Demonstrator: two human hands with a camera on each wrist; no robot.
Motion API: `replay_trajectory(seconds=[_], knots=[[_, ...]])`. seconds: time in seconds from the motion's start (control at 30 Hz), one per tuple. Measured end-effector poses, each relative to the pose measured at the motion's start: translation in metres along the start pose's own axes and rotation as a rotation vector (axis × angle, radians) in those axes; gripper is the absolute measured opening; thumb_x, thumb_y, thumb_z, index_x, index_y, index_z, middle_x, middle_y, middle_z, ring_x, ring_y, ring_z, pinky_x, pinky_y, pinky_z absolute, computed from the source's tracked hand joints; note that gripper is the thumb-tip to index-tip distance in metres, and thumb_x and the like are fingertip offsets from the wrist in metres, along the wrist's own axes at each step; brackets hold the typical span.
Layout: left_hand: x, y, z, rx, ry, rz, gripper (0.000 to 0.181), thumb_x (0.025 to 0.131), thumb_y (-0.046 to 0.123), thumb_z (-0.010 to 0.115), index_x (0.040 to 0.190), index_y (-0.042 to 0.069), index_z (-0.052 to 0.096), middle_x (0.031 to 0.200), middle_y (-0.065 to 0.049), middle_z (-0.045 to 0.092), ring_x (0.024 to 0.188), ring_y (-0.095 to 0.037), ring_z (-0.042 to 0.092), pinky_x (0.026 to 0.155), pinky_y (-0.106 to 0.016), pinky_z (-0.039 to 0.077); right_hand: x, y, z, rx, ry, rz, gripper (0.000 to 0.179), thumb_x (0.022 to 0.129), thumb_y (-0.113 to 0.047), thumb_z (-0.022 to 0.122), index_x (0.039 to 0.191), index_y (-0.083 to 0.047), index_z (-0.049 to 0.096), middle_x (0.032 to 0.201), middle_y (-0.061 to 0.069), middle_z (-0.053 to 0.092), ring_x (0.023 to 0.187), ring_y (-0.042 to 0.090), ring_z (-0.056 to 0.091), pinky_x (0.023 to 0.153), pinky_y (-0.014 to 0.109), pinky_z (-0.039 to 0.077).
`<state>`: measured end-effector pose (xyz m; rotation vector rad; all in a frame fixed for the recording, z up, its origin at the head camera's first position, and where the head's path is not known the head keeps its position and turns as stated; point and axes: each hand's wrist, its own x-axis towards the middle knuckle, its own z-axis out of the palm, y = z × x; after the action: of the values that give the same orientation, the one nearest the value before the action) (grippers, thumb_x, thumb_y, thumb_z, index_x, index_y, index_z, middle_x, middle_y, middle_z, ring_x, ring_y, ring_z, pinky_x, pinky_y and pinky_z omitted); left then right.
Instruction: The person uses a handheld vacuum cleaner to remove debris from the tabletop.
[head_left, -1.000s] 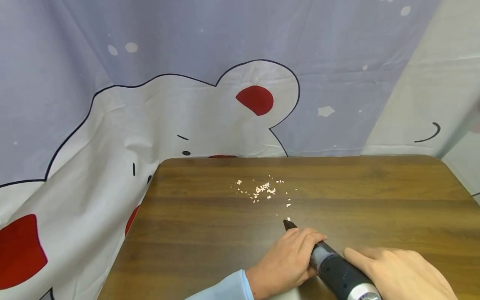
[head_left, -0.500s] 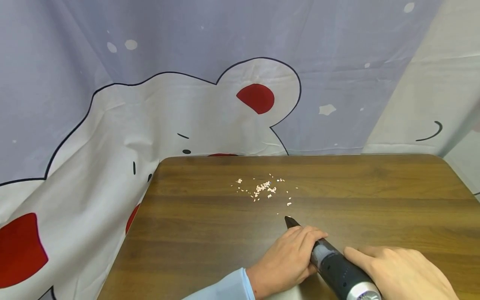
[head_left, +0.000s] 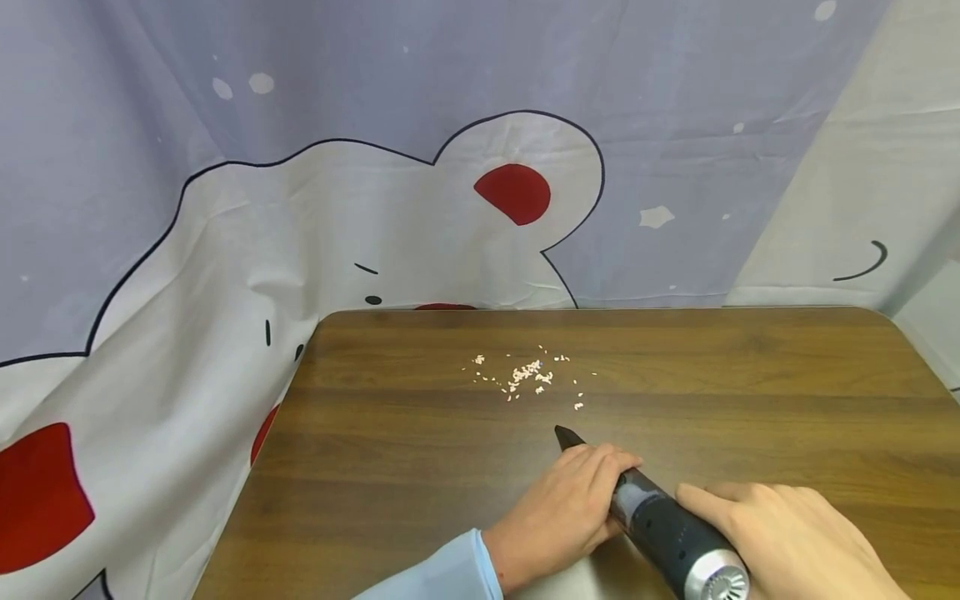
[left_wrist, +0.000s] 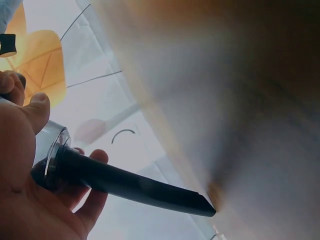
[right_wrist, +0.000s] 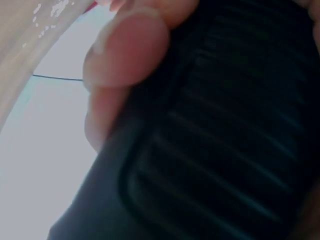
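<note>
A black handheld vacuum cleaner with a clear section and a silver end lies slanted across the front of the table in the head view. My left hand grips its front part, where the long black nozzle begins. My right hand holds the body from the right; in the right wrist view its fingers curl round the ribbed black handle. The nozzle tip points forward and left, at or just above the tabletop. Beyond it lie scattered pale crumbs, with a few strays nearer the nozzle.
The brown wood-grain table has rounded far corners. Behind it and down its left side hangs a printed curtain in lilac, white and red, close to the table's edges.
Both hands have shifted the vacuum cleaner a little left and forward. A pale crumb at the nozzle tip one second ago is gone from view, and so is a tiny speck left of it.
</note>
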<state>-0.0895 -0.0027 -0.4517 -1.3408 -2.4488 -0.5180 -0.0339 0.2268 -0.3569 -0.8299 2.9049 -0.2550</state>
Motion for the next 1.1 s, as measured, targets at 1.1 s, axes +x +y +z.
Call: replay_trajectory(seconds=[1.1], knots=[[0.028,-0.023,0.015,-0.034,0.005,0.003,0.068,0.082,0.025,0.076,0.138,0.011,0.040,0.128,0.002,0.050,0.122,-0.008,0.043,0.114,-0.022,0.018,0.010,0.008,0.004,-0.105,0.177,0.070,0.043,0.056,-0.020,0.075,0.086,-0.036,0.048,0.062,-0.025,0.037,0.050,-0.001,0.035,0.044,0.026,0.033]])
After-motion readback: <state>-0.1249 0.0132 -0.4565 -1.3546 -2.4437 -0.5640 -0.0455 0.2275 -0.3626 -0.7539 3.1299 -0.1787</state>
